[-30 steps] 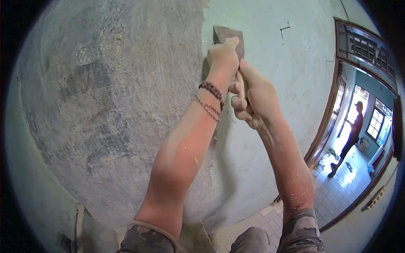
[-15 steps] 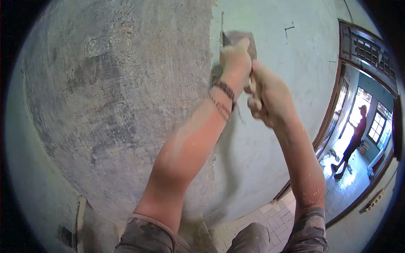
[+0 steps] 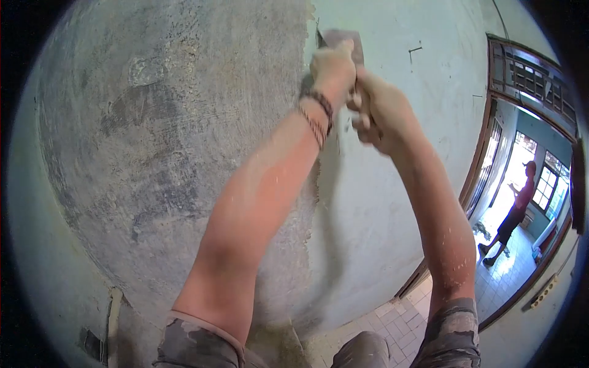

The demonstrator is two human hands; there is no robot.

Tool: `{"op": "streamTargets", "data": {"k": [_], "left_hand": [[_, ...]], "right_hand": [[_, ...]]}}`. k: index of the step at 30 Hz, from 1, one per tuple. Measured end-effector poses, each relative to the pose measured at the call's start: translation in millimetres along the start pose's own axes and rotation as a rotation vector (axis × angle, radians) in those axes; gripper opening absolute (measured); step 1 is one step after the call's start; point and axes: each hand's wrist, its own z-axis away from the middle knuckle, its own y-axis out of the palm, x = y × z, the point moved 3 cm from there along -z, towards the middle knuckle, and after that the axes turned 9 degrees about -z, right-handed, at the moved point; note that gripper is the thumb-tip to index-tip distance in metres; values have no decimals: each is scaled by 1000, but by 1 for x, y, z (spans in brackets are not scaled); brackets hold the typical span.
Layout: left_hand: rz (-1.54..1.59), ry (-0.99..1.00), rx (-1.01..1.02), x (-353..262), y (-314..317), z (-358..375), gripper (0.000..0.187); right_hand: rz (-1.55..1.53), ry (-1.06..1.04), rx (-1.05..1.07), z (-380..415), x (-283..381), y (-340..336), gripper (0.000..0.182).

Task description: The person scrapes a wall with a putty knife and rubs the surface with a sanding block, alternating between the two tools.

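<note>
Against the wall, at the edge between the bare grey patch [image 3: 153, 122] and the pale green paint [image 3: 399, 165], a flat scraper blade [image 3: 343, 38] is pressed. My left hand [image 3: 333, 66], with braided bracelets at the wrist, is closed on the scraper just below its blade. Lower and to the right, my right hand [image 3: 381, 110] has its fingers curled round the lower end of the scraper, which is mostly hidden by the hands. Both arms reach upward, and pale flecks dot the forearms.
A doorway [image 3: 485, 153] with a brown frame opens at the right. Beyond it a person [image 3: 518, 205] in a red top and cap stands on tiles. A multi-socket strip [image 3: 544, 291] hangs at lower right; a pipe [image 3: 115, 319] runs at lower left.
Both hands and the scraper have moved up and slightly left along the wall. The person beyond the doorway has shifted posture slightly.
</note>
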Motion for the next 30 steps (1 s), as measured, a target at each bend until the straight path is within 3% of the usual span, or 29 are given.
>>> {"op": "streamTargets", "data": {"k": [2,4,10,14,15,17,18,20,21,22,23,25,27,28,29,30], "left_hand": [[-35,71,47,-10,-7,-26,41],[90,-72,67,-29,-9,-15,41],[11,-127,26,34,-4,36,43],[-144,63,53,102,-10,64,36],[-250,310,29,150,-15,87,28],[-476,489,135,213,-41,166,23],[-575,588,177,245,-54,206,24],[-331,-303,513,297,-81,264,41],[-312,-711,557,320,-98,300,58],[-394,-850,728,315,-113,314,64],[-402,-855,730,293,-117,309,64],[-783,-412,630,232,-124,284,55],[-886,3,423,171,-119,260,21],[-926,316,372,145,-115,250,15],[-948,632,315,124,-112,242,21],[-956,634,317,115,-110,232,21]], "right_hand": [[11,-23,11,-12,15,15,31],[-28,-79,-9,-11,24,20,31],[30,121,-36,27,-33,-19,29],[-148,179,-58,57,-89,-37,34],[-131,217,-72,75,-121,-44,35],[-85,266,-81,121,-206,-61,39],[-116,387,-111,151,-243,-65,42],[-138,612,-118,210,-286,-73,38],[-141,701,-81,226,-308,-85,36],[-143,702,-81,227,-303,-89,36],[-153,709,-56,229,-295,-90,33],[-185,724,-35,229,-278,-88,32],[-181,737,50,210,-252,-82,43],[-193,742,54,207,-240,-76,43],[-191,611,141,202,-224,-68,40],[-186,475,228,195,-208,-61,36]]}}
